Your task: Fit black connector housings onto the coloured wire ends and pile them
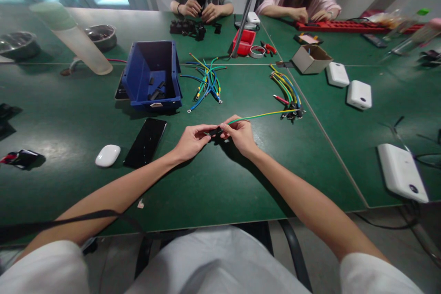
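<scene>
1. Green table (86,115): all the work lies on it; two other people sit at its far edge, hands busy with their own parts.
2. Blue bin (151,73): left of centre, with a few dark pieces inside.
3. Black phone (145,142) and white mouse (108,155): side by side, left of the hands.
4. Left hand (191,141) and right hand (239,134): fingertips meet, both pinching a small black connector (215,132) just above the table.
5. Yellow-green wire (262,115): runs from the connector rightward to a wire bundle (287,94).
6. Loose wires (206,82): beside the bin.
</scene>
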Tool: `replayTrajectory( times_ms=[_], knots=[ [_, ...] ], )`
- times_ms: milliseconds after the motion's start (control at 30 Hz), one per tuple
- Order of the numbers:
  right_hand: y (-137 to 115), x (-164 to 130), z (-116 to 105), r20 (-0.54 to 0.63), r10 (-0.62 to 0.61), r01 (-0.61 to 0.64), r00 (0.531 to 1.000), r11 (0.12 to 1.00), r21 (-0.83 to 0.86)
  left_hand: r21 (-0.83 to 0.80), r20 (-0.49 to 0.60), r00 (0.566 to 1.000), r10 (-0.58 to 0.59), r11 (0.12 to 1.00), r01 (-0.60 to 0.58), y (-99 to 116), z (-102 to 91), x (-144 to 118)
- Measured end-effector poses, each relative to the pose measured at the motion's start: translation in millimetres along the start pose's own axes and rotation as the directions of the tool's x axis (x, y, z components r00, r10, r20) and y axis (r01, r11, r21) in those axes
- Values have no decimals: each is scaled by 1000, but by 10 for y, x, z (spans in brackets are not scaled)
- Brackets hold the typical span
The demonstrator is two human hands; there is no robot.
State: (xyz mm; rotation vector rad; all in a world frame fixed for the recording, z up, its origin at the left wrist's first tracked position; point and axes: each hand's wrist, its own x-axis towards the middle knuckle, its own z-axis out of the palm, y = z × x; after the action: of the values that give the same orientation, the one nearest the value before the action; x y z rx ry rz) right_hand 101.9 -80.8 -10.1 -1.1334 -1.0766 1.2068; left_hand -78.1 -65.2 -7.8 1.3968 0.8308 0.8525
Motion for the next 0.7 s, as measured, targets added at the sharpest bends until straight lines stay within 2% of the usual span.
replayTrajectory(
  times_ms=[700],
  knots=[
    [29, -1, -8, 4, -5, 5, 1000, 1000, 0, -21, 9, 1000, 7, 1000, -6, -20, 3, 8]
  ],
)
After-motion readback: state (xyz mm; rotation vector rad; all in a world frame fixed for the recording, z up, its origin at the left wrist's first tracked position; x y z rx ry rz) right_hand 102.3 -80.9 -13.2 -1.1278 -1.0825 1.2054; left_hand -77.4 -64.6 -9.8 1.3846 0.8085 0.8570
